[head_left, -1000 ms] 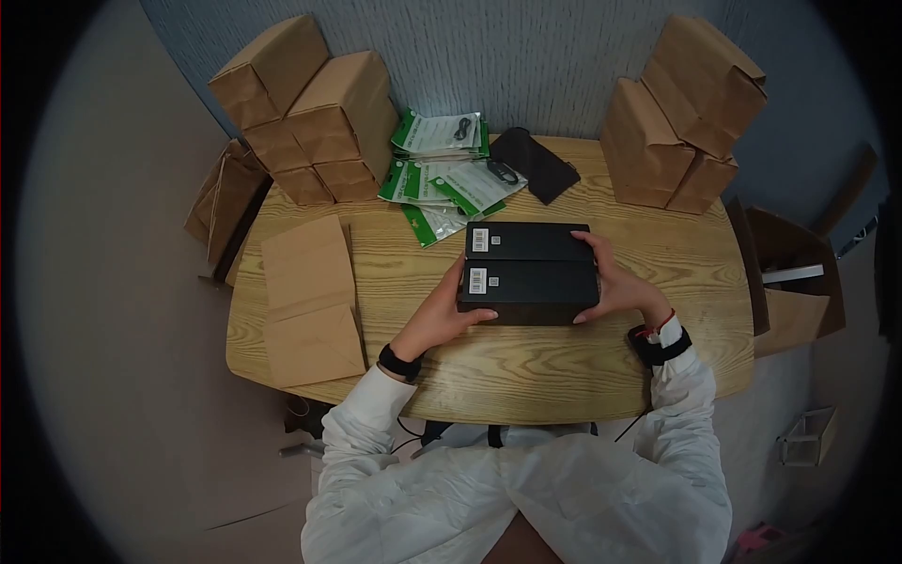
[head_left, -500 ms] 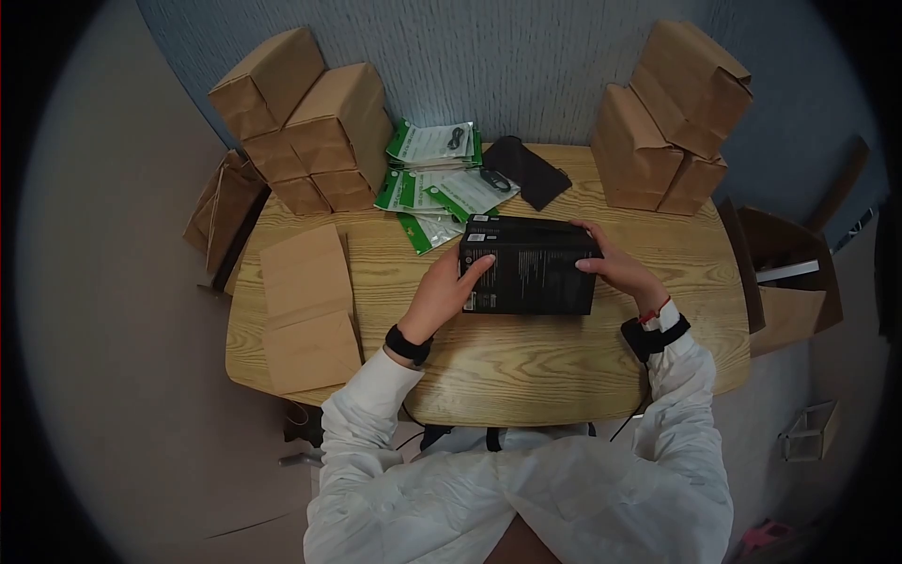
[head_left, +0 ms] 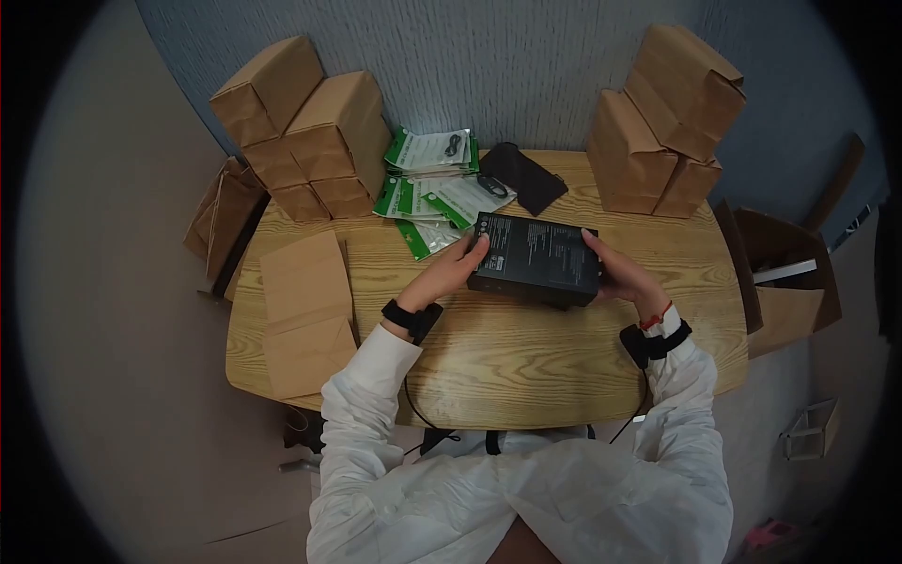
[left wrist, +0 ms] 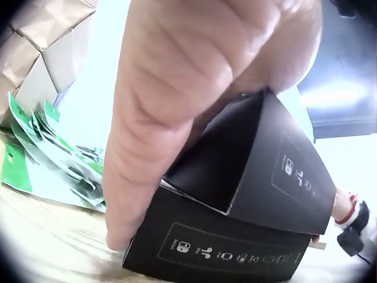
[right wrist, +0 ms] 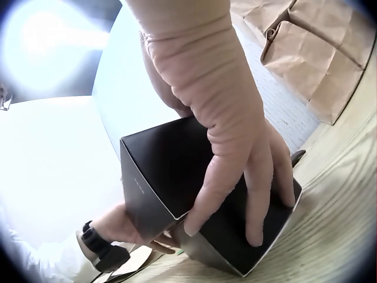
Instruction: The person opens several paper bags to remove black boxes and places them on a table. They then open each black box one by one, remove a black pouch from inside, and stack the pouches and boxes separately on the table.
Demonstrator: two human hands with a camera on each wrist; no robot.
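Observation:
Two black boxes, one over the other and slightly askew, are held between both hands above the middle of the table (head_left: 507,376). In the head view the upper box (head_left: 540,252) shows a face of small white print. My left hand (head_left: 445,273) grips the left ends, thumb on the upper face; in the left wrist view its fingers reach down beside the lower box (left wrist: 224,247). At the right ends, my right hand (head_left: 628,274) holds on with its thumb at the top edge, and the right wrist view shows its fingers spread over both end faces.
Brown paper packages stand stacked at the back left (head_left: 329,141) and back right (head_left: 648,141). Green-and-white cable packets (head_left: 432,150) and a dark pouch (head_left: 536,183) lie between them. A flat paper bag (head_left: 305,291) is at left; an open carton (head_left: 789,282) stands beyond the right edge.
Both hands have tipped the boxes, so the labelled ends turned away and a printed side now faces up. One box now lies over the other.

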